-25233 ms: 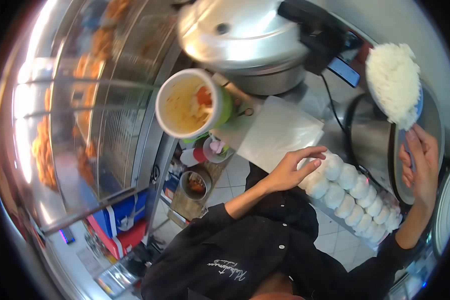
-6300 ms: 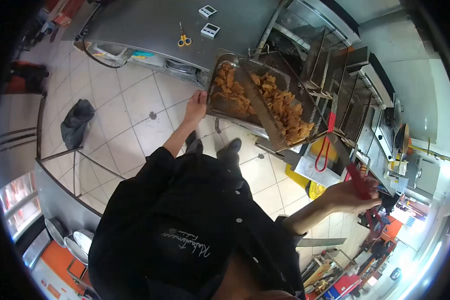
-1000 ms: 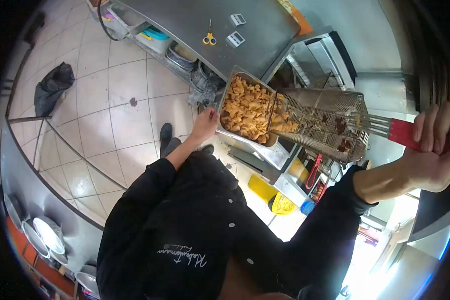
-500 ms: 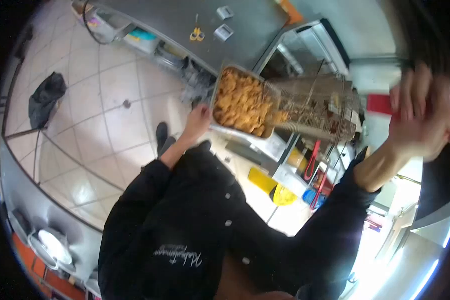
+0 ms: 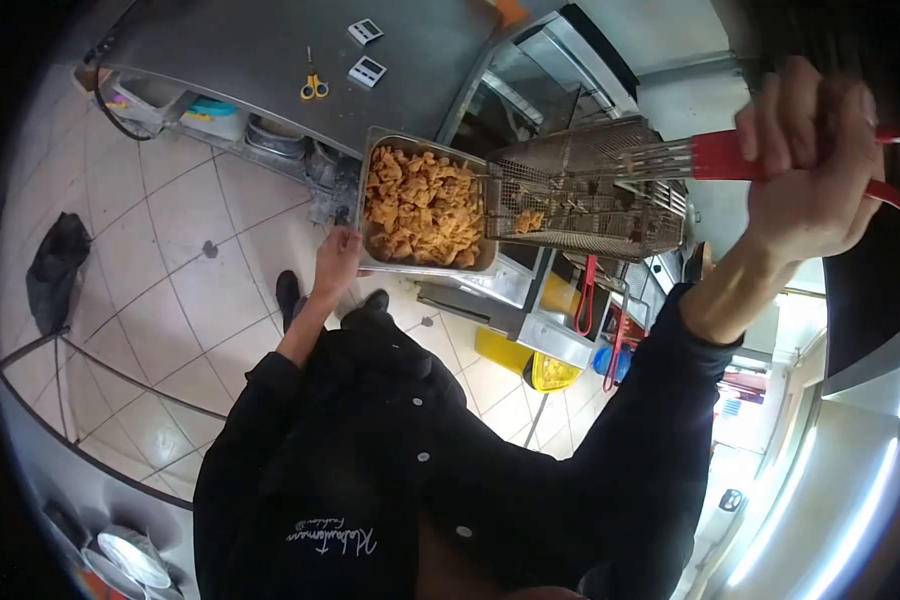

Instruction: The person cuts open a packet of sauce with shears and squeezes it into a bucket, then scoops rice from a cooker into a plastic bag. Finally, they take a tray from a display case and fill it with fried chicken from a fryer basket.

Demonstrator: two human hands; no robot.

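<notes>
My right hand [image 5: 815, 165] is wrapped round the red handle [image 5: 722, 157] of a wire fryer basket [image 5: 590, 150], held tilted on its side. The basket's open end lies at the right rim of a deep metal tray [image 5: 435, 266]. Golden fried pieces [image 5: 425, 205], apparently chicken, fill most of the tray. A few pieces [image 5: 528, 221] remain inside the basket near its mouth. My left hand [image 5: 338, 258] grips the tray at its near left corner, with the fingertips partly hidden.
Yellow scissors [image 5: 314, 88] and two small white timers [image 5: 367, 71] lie on the steel counter [image 5: 240, 50]. Below the tray, red-handled baskets [image 5: 586, 295] hang by the fryer. A yellow bucket [image 5: 552, 372] stands on the tiled floor, and a dark bag [image 5: 58, 270] lies at left.
The view has shifted, so tray and basket appear farther left. Fewer pieces now show at the basket's mouth. Both hands keep their holds.
</notes>
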